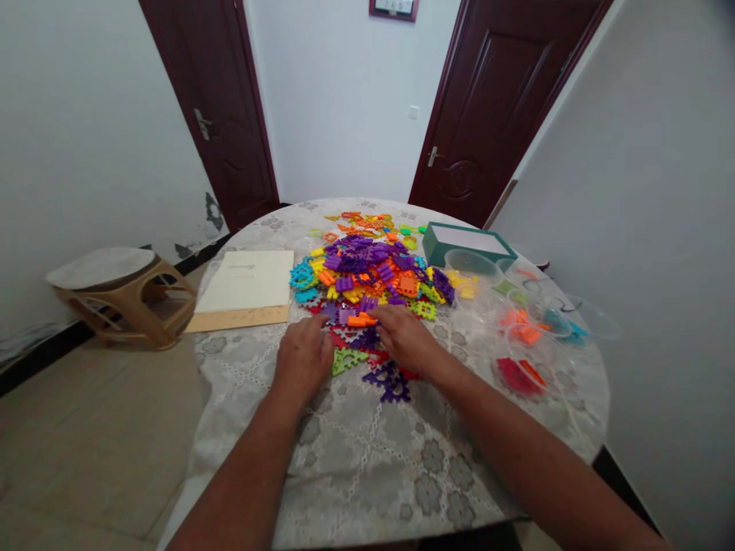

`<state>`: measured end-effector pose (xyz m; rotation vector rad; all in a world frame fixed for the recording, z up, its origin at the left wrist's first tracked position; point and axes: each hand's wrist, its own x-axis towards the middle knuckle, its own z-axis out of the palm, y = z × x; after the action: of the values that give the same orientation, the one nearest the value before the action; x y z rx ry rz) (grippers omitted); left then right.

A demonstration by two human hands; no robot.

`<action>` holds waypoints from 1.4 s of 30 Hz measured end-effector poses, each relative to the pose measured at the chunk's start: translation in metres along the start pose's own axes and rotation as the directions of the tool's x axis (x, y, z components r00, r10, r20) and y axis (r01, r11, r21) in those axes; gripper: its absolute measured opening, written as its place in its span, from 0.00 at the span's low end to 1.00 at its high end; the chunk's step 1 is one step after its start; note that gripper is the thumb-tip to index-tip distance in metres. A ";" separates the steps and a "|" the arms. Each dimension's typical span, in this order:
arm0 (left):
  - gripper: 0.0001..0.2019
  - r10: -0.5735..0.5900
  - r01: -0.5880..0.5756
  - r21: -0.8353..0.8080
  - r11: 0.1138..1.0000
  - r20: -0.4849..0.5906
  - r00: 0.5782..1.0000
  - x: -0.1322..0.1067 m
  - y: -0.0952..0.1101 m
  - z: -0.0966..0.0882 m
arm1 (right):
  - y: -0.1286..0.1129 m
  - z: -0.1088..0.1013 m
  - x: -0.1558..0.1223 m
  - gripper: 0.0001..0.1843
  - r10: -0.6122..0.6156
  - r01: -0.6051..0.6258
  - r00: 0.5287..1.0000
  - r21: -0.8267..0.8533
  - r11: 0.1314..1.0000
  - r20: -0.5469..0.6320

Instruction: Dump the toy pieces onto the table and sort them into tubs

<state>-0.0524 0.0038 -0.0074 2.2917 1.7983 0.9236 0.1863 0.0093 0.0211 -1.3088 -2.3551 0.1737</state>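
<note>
A heap of colourful plastic building pieces (367, 264) lies in the middle of the table. My left hand (304, 353) rests at the near left edge of the heap, fingers curled in beside a purple piece (331, 311). Whether anything is between those fingers is hidden. From the right reaches my right hand (409, 337), its closed fingertips at the end of an orange connector piece (361, 320). Between the hands lie a green triangular piece (347, 361) and several red pieces. Closer to me is a dark purple toothed piece (393, 383).
Cream paper (253, 277) and a brown strip (238, 319) lie at the left. A green box (468, 242) stands at the back right. Clear plastic tubs (474, 264) with some coloured pieces crowd the right side. On the floor at left is a stool (109, 269).
</note>
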 end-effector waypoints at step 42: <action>0.04 0.136 -0.112 -0.219 0.969 0.098 0.986 -0.003 0.011 0.010 | 0.026 0.014 -0.005 0.15 -0.056 0.061 0.949 0.006 0.998 -0.310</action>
<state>-0.0383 0.0006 -0.0123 2.2913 1.4495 0.9330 0.2026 0.0205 -0.0016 -1.1621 -2.1166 -0.0309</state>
